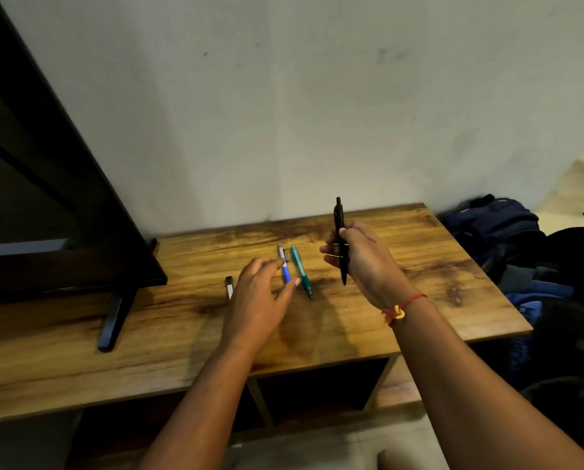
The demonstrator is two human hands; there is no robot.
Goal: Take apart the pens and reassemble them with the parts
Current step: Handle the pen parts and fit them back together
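My right hand grips a black pen upright above the wooden table, clicker end up and tip pointing down. My left hand hovers over the table with fingers relaxed and spread, holding nothing. Its fingertips are close to a blue and white pen that lies flat. Right beside that pen lies a teal pen. A small black and white pen piece lies just left of my left hand.
A dark TV screen on a black stand foot fills the table's left side. Bags and dark clothing are piled off the table's right edge. A pale wall stands behind, and open shelf space lies under the tabletop.
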